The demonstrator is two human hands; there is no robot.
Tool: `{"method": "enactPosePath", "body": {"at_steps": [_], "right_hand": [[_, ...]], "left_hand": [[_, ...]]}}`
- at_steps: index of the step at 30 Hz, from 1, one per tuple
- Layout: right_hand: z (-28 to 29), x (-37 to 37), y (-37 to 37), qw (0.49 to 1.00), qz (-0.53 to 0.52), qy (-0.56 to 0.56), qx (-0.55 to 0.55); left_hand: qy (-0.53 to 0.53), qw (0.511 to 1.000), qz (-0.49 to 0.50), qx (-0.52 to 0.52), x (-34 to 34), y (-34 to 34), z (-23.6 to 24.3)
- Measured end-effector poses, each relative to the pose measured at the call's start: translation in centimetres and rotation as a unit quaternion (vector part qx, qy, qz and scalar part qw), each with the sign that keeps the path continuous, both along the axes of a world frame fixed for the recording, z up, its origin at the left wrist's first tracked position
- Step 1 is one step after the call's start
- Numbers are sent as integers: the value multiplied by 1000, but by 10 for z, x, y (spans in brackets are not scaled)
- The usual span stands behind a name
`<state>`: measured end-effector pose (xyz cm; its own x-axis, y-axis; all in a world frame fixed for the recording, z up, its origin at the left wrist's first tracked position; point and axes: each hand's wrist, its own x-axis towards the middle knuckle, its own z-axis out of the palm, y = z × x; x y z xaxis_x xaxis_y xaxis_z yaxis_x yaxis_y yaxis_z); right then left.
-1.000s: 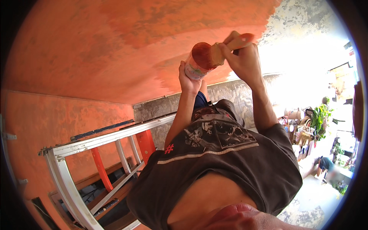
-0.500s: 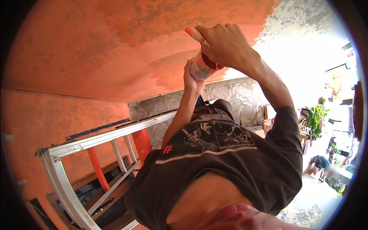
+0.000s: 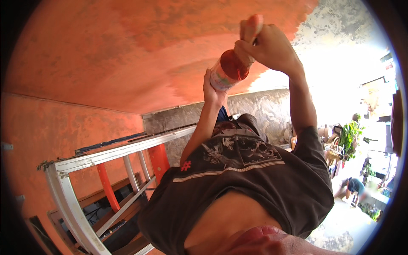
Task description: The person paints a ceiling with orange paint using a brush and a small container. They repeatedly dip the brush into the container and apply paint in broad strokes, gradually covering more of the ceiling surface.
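Your right hand [image 3: 272, 46] pinches the brush [image 3: 255, 24]; wipe it lightly on the cup [image 3: 222, 79] below those fingers, left hand [image 3: 216, 96] clasping firmly.

At lower right we see a pale, brightly lit floor [image 3: 342, 220], mottled grey in places. A bent-over person [image 3: 356, 186] is there, footing unclear to us.
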<state>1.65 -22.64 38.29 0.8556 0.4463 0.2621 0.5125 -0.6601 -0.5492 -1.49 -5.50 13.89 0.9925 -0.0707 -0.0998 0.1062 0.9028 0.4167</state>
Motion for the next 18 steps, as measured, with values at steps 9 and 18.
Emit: {"method": "enactPosePath", "body": {"at_steps": [9,18], "right_hand": [[-107,47,-23,758,44,267,594],[-182,61,7,440,102,443,774]], "left_hand": [[22,998,13,-51,-3,27,-4],[56,994,66,-70,-7,46,-20]]}}
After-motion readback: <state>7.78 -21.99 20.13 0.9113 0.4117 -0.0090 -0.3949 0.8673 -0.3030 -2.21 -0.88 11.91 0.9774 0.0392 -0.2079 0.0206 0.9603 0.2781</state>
